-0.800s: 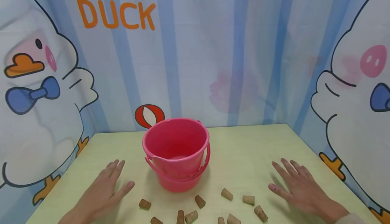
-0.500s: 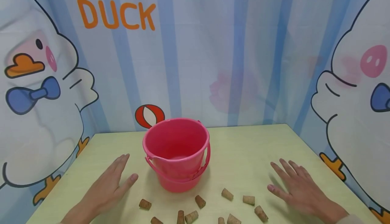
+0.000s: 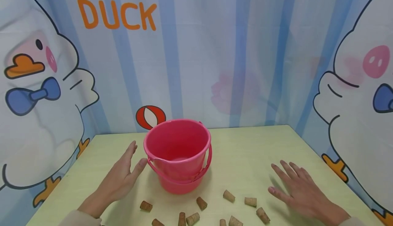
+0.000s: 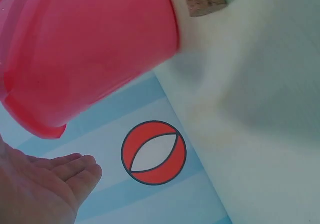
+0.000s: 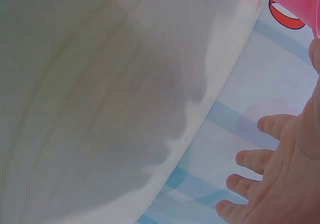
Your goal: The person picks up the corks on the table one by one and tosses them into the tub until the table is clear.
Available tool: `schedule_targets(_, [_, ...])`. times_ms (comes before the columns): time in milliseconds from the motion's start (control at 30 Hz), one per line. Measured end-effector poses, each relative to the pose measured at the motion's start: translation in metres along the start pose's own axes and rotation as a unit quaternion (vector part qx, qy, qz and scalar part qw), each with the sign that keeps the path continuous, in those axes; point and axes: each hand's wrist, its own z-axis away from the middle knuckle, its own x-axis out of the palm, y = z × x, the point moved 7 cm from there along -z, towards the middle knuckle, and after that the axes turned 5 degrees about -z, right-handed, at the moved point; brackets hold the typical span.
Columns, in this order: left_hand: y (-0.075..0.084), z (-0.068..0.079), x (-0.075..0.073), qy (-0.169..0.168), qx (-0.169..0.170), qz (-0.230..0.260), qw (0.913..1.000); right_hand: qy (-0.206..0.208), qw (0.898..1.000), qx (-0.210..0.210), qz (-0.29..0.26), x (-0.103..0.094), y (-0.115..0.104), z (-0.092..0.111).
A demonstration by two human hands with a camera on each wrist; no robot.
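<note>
A pink bucket (image 3: pixel 177 170) stands upright on the table, its handle hanging down along the near side. Just left of its rim, my left hand (image 3: pixel 118 177) is raised with straight fingers and the thumb spread apart. The left wrist view shows that open palm (image 4: pixel 40 184) beside the bucket wall (image 4: pixel 95 49). Over the right side of the table, my right hand (image 3: pixel 302 192) hovers with fingers spread, holding nothing. Several corks lie scattered in front of the bucket, among them a dark cork (image 3: pixel 201 203) and a paler cork (image 3: pixel 262 215) nearest my right hand.
The pale yellow table (image 3: pixel 245 151) ends at a striped blue curtain (image 3: pixel 202 48) behind and at both sides. Large white ducks are printed on it, with a red ball print (image 3: pixel 150 116) behind the bucket. More corks (image 3: pixel 192 219) reach the near edge of the view.
My left hand has risen and moved forward and right, up to the bucket's left side, and has turned more on edge. My right hand has shifted slightly left. Bucket and corks stay put.
</note>
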Motion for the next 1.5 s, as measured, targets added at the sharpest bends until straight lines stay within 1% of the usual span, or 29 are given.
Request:
schedule_targets(233, [0.009,-0.008,0.001,0.011,0.005,0.04,0.9991,0.001,1.0,-0.001,0.002,-0.001,-0.003,0.001])
schedule_targets(367, [0.013,-0.012,0.003,0.009,0.004,0.051,0.9987,0.001,1.0,-0.001,0.004,-0.001,-0.005,0.001])
schedule_targets(533, [0.016,-0.016,0.008,0.015,0.013,0.065,0.9977,0.002,1.0,-0.001,0.008,-0.002,-0.007,0.001])
schedule_targets(667, [0.017,-0.018,0.011,0.02,0.014,0.069,0.9973,0.004,1.0,-0.002,0.01,-0.002,-0.008,0.0])
schedule_targets(767, [0.02,-0.019,0.011,0.027,0.022,0.075,0.9965,0.003,1.0,-0.001,0.009,-0.002,-0.008,0.0])
schedule_targets(900, [0.024,-0.02,0.011,0.034,0.041,0.09,0.9945,0.004,1.0,-0.001,0.008,-0.002,-0.008,0.001])
schedule_targets(1000, [0.025,-0.02,0.011,0.035,0.046,0.099,0.9934,0.005,1.0,-0.003,0.01,-0.002,-0.008,0.001])
schedule_targets(1167, [0.025,-0.021,0.013,0.03,0.04,0.111,0.9926,0.005,1.0,-0.005,0.008,-0.002,-0.008,0.001])
schedule_targets(1300, [0.024,-0.022,0.015,0.015,0.028,0.119,0.9924,0.003,1.0,-0.005,0.003,-0.002,-0.009,0.0])
schedule_targets(1400, [0.026,-0.023,0.018,0.005,0.029,0.128,0.9914,0.002,1.0,-0.005,0.0,-0.002,-0.009,0.001])
schedule_targets(1500, [0.028,-0.024,0.019,0.004,0.035,0.132,0.9907,0.002,1.0,-0.005,0.0,-0.002,-0.01,0.001])
